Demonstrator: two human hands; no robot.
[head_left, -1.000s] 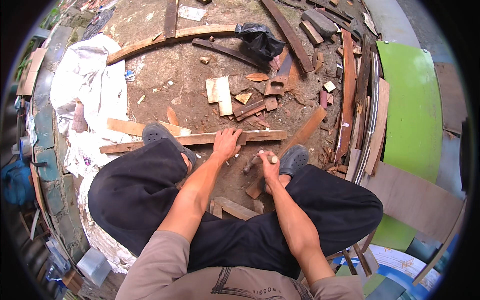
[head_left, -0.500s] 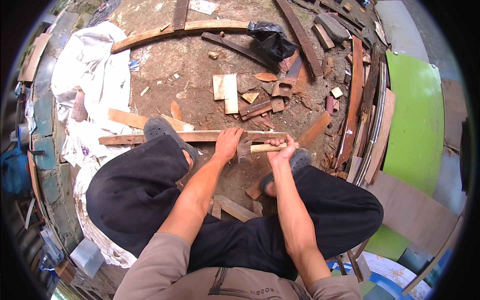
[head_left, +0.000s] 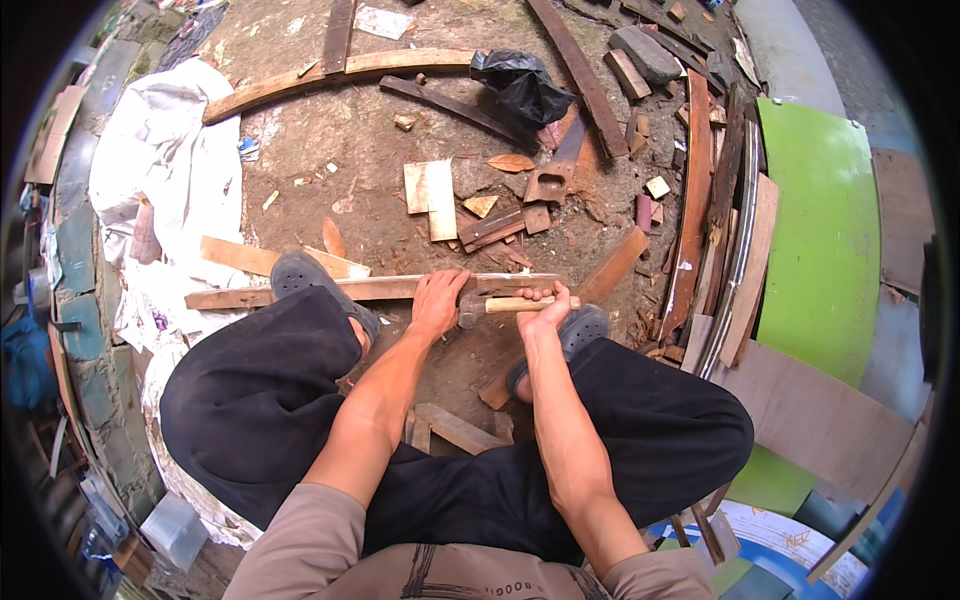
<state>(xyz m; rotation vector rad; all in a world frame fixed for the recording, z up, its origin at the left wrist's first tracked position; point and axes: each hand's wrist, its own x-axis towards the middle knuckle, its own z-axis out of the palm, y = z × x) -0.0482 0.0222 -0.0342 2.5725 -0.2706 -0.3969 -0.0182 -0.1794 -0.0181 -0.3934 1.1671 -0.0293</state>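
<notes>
A long wooden batten (head_left: 390, 288) lies crosswise in front of me, its left part by my left shoe. My left hand (head_left: 437, 303) is wrapped over the batten's middle and grips it. My right hand (head_left: 546, 308) is closed round the light wooden handle of a hammer (head_left: 505, 304). The hammer lies nearly level on the near side of the batten. Its metal head points left, close beside my left hand. Any nail at that spot is too small to make out.
Beyond the batten lie a handsaw (head_left: 556, 178), a pale wood piece (head_left: 430, 198) and a black plastic bag (head_left: 520, 88). White sacking (head_left: 180, 150) spreads at the left. Long boards (head_left: 690, 210) and a green panel (head_left: 815, 240) line the right. My shoes (head_left: 583, 332) flank the work.
The whole view has shifted slightly, so everything sits a little farther left and mostly lower. Both hands keep their holds on the batten and the hammer.
</notes>
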